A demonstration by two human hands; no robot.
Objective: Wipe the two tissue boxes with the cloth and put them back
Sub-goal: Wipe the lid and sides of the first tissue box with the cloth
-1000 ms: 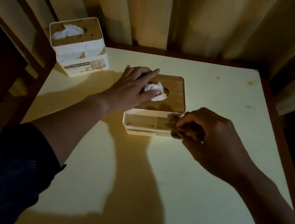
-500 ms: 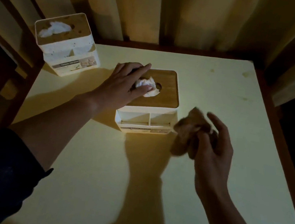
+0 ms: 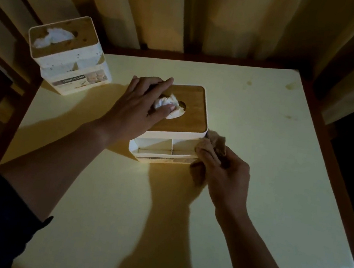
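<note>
Two tissue boxes stood on the bench (image 3: 252, 126): the near box (image 3: 188, 112) in the middle, its long axis running away from the person, and the far box (image 3: 68, 57) well apart at the back-left corner. The left hand (image 3: 138, 108) lay flat on the near box's wooden lid, fingers straight and pressing it down beside the tuft of tissue (image 3: 170, 108), a steadying grip rather than a clasp. The right hand (image 3: 225, 170) was curled round the bunched brown cloth (image 3: 214, 146), which touched the box's front-right corner, beside the open front compartments. So the box lay up and to the left of the cloth-holding grip, and the right hand was the nearer one to the unwiped right side wall. I judged the next wipe would run along that wall, away from the person, while the left hand pinned the box.
</note>
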